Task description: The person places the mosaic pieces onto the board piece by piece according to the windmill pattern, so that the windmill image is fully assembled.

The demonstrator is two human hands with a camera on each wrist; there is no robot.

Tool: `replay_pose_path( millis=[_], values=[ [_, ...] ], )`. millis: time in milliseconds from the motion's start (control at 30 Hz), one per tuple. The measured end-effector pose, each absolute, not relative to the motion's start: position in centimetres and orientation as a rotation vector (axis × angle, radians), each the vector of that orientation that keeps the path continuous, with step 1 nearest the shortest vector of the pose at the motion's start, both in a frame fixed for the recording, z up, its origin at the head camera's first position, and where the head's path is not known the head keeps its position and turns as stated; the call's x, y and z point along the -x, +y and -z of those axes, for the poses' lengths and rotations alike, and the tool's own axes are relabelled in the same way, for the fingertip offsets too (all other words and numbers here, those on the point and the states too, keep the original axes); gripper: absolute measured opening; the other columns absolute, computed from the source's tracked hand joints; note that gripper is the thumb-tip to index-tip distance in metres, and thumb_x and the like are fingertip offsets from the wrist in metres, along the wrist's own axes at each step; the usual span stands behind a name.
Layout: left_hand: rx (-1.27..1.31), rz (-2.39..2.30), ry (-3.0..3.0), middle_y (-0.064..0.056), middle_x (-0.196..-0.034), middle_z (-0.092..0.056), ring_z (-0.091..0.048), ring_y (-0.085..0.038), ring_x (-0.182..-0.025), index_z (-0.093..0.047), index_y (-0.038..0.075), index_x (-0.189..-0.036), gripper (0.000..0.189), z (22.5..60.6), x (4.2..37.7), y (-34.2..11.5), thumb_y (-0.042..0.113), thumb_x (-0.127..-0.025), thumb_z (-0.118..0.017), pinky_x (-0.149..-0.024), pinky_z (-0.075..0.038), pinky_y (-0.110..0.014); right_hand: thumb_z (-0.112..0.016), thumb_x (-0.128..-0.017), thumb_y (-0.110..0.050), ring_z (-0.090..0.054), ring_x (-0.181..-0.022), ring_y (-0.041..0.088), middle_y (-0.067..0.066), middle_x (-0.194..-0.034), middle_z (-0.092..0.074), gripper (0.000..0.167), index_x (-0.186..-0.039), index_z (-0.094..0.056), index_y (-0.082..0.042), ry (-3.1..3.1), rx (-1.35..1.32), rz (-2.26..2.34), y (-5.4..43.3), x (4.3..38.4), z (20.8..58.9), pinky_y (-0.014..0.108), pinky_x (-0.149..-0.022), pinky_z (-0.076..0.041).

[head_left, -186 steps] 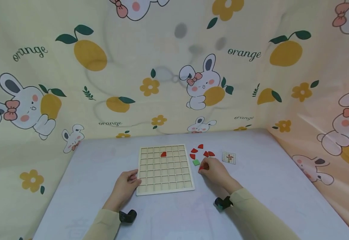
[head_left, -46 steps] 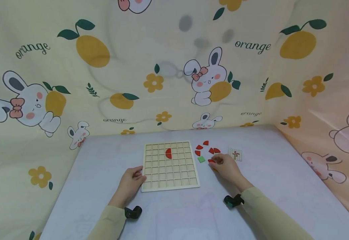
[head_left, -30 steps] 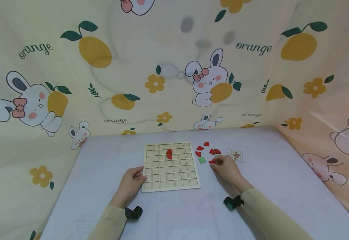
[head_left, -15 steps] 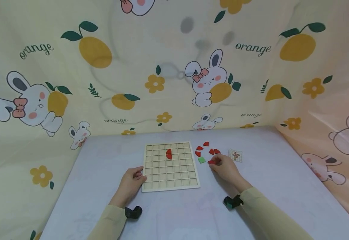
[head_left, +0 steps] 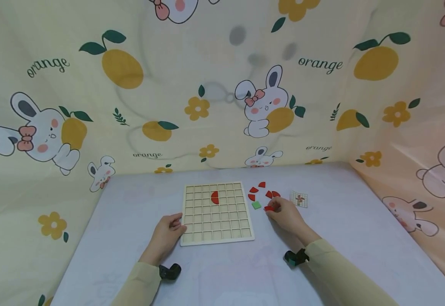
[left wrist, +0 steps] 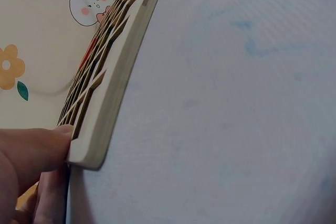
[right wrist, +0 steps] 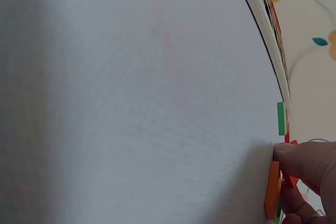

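Note:
My left hand (head_left: 165, 233) holds the left edge of a pale square grid board (head_left: 216, 225); in the left wrist view the thumb (left wrist: 39, 148) lies on its rim, with fingers beside and below. Two red quarter-circle tiles (head_left: 215, 197) sit one above the other in the board's upper middle cells, forming a half disc. Right of the board, my right hand (head_left: 288, 216) pinches another red quarter-circle tile (head_left: 269, 208) between thumb and fingers, low over the table. In the right wrist view this red tile (right wrist: 292, 177) shows partly behind the thumb.
Several loose red tiles (head_left: 253, 190) and a green square tile (head_left: 256, 205) lie between board and right hand. An orange tile (right wrist: 272, 190) shows near the fingers in the right wrist view. A small pattern card (head_left: 299, 199) lies beyond the hand. Printed cloth (head_left: 161, 93) hangs behind.
Since the oldest frame, a second red tile has joined the first on the board. Lately the right hand stays beside the loose tiles, its red tile slightly turned. The left hand keeps its hold.

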State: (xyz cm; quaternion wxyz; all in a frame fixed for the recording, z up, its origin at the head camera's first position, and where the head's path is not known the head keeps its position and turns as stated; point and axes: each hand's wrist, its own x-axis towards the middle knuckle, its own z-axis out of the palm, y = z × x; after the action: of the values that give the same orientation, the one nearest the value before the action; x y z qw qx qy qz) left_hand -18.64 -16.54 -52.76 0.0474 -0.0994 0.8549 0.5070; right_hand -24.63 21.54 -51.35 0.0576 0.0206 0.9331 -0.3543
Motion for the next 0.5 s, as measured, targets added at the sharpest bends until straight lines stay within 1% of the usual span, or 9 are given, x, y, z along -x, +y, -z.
replay_pose_path(
  millis=[267,367,500],
  values=[
    [0.302,-1.556,2.605,-0.01,-0.114,-0.051,-0.052,-0.021,-0.104,-0.053,0.007,-0.137,0.052,52.74,18.61,-16.62,0.011,-0.088,-0.069,-0.09,-0.049,-0.035,-0.074,-0.086,-0.021,-0.054,-0.085,0.023,0.003,-0.094,-0.06,0.019,-0.101,-0.062,-0.017,2.841,-0.064,1.063,21.39,24.57,51.43,0.029,-0.068,-0.052],
    [0.307,-1.561,2.589,-0.01,-0.114,-0.051,-0.052,-0.021,-0.104,-0.053,0.007,-0.137,0.052,52.73,18.61,-16.6,0.011,-0.088,-0.069,-0.09,-0.049,-0.035,-0.073,-0.087,-0.021,-0.054,-0.084,0.023,0.003,-0.095,-0.06,0.019,-0.102,-0.063,-0.017,2.834,-0.06,1.079,21.26,24.49,51.3,0.029,-0.067,-0.052],
    [0.309,-1.564,2.583,-0.009,-0.114,-0.051,-0.051,-0.02,-0.103,-0.053,0.008,-0.137,0.052,52.76,18.59,-16.6,0.012,-0.088,-0.069,-0.09,-0.049,-0.034,-0.068,-0.091,-0.021,-0.055,-0.077,0.023,0.005,-0.092,-0.059,0.018,-0.107,-0.063,-0.016,2.802,-0.062,1.142,20.73,24.57,50.79,0.029,-0.061,-0.05]
  ],
)
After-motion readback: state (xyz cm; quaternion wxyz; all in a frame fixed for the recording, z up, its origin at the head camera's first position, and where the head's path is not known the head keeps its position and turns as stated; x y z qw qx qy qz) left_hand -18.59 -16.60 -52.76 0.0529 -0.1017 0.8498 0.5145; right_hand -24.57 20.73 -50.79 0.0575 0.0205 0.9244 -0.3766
